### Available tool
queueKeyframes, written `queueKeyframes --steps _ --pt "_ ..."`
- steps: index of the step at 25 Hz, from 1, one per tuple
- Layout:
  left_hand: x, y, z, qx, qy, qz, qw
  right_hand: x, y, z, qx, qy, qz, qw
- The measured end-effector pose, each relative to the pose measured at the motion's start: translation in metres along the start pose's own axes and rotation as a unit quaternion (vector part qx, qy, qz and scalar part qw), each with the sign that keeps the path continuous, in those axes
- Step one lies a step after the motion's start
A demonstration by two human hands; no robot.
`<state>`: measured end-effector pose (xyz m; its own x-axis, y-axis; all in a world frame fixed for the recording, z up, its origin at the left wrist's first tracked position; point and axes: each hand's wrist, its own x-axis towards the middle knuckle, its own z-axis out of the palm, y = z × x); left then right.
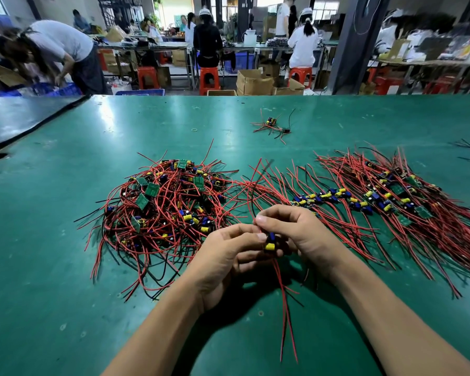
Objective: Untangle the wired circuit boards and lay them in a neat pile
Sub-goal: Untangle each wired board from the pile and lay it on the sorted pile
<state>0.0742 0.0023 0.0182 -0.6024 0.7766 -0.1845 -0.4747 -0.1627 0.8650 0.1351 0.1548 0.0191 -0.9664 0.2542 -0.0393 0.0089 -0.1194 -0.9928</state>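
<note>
We've got both hands close together just over the worktop (52, 253), and they're sharing one little circuit board (270, 243) with a yellow and a blue part on it. The left hand (225, 256) is curled round the board from below with the thumb pressed on top. The right hand (301, 229) is pinching a red wire at the board's top end between thumb and forefinger, so both hands are clamped on the same piece. The board's red wires (284, 308) dangle from between the hands down toward us, and their tips look like they lie on the worktop.

Just past the left hand and off to its outer side sits the tangled heap (168, 202): green boards, blue and yellow parts, and red and black leads looping every which way. On the right hand's side, starting right beside its knuckles and running outward, is the tidy pile (385, 202). Its boards are lined up in a rough row, with the red leads fanned out on both sides.

Well beyond both hands, a small clump (273, 126) of a board or two with wires lies alone, and a pale ring (194, 129) sits near it, more toward the left hand's side. Way past the worktop's far edge there are people at other benches, red stools (209, 78) and cardboard boxes (254, 82).
</note>
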Motion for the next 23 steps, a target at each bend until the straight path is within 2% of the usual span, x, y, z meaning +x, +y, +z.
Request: queueKeyframes --steps 4,7,10,15,23 --pt "0.001 -0.004 0.000 0.092 0.019 0.020 0.995 -0.002 0.001 -0.002 -0.015 -0.020 0.010 1.000" --pt "0.001 -0.004 0.001 0.092 0.045 0.020 0.995 -0.003 0.000 -0.001 -0.057 -0.022 0.002 0.998" --pt "0.003 -0.005 0.003 0.089 0.050 0.016 0.995 -0.002 0.001 0.002 -0.067 0.020 -0.019 0.997" --pt "0.004 -0.005 0.004 0.071 0.049 0.005 0.996 0.001 0.003 0.010 0.066 0.081 0.049 0.993" --pt "0.001 -0.004 0.006 0.087 0.001 -0.005 0.996 0.010 0.001 -0.003 0.165 0.163 -0.003 0.973"
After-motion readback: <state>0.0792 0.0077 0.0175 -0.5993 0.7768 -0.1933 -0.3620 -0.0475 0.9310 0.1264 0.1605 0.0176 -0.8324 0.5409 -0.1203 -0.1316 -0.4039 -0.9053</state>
